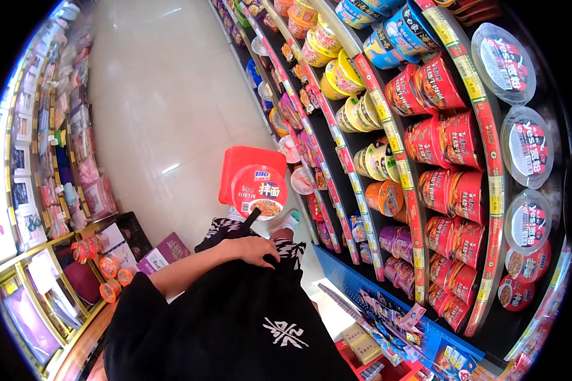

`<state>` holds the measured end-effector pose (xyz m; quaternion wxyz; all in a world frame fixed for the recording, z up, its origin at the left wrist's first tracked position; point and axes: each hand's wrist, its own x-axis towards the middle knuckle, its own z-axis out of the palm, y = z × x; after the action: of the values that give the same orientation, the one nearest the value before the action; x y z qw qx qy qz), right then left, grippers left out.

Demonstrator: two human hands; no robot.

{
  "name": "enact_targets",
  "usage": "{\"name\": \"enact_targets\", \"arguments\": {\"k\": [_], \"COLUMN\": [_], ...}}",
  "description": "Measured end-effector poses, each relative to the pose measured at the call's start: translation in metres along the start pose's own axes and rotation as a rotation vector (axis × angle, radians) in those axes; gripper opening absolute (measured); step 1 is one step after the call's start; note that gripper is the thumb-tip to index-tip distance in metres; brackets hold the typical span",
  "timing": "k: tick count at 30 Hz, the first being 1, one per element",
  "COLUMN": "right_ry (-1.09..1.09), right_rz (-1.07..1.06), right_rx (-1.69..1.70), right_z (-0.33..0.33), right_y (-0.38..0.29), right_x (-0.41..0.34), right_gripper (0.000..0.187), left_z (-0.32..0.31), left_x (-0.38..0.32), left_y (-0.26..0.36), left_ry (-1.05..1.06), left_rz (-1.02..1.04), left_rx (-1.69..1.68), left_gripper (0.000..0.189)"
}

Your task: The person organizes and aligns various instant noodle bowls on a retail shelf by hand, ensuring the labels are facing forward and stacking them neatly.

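My left hand (255, 251) rests against the front of the black shirt (229, 314), its fingers curled at the cloth; whether it grips the fabric is unclear. My right hand is out of view. Beyond the left hand, above the feet, a round instant noodle bowl with a red lid (260, 190) overlaps a bright red plastic object (248, 159) with rounded corners. The lid bears a picture of noodles and writing. A short dark strip (252, 217) crosses the lower edge of the lid. What supports the bowl is hidden.
Store shelves on the right hold red noodle tubs (448, 143), yellow tubs (338, 76) and clear-lidded bowls (526, 147). Packaged goods (93, 166) line the left shelves. A purple box (164, 252) lies near orange-lidded tubs (109, 266). A tiled floor (157, 95) runs between the shelves.
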<state>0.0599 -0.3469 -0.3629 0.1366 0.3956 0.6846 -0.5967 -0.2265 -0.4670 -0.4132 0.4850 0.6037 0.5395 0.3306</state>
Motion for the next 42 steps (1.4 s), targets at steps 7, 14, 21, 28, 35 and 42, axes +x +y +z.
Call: {"name": "enact_targets", "arguments": {"k": [7, 14, 21, 28, 35, 42], "right_ry": [0.384, -0.129, 0.118, 0.256, 0.416, 0.27], "right_rz": [-0.179, -0.128, -0.485, -0.276, -0.403, -0.218], "right_rx": [-0.327, -0.119, -0.444, -0.318, -0.263, -0.229], "right_z": [-0.005, -0.018, -0.002, 0.039, 0.054, 0.035], "right_y": [-0.043, -0.037, -0.043, -0.011, -0.037, -0.062], "right_x": [0.016, -0.023, 0.007, 0.033, 0.032, -0.017], "right_gripper": [0.02, 0.038, 0.039, 0.043, 0.033, 0.02], "left_z": [0.005, 0.003, 0.006, 0.004, 0.011, 0.013], "left_x": [0.006, 0.013, 0.017, 0.005, -0.005, 0.007], "left_y": [0.005, 0.011, 0.018, 0.033, 0.034, 0.041], "left_ry": [-0.029, 0.0, 0.057, -0.046, 0.073, 0.017], "left_rz": [0.081, 0.188, 0.276, 0.265, 0.198, 0.455], "left_rx": [0.12, 0.227, 0.317, 0.366, 0.273, 0.226], "left_gripper": [0.02, 0.014, 0.016, 0.013, 0.014, 0.016]}}
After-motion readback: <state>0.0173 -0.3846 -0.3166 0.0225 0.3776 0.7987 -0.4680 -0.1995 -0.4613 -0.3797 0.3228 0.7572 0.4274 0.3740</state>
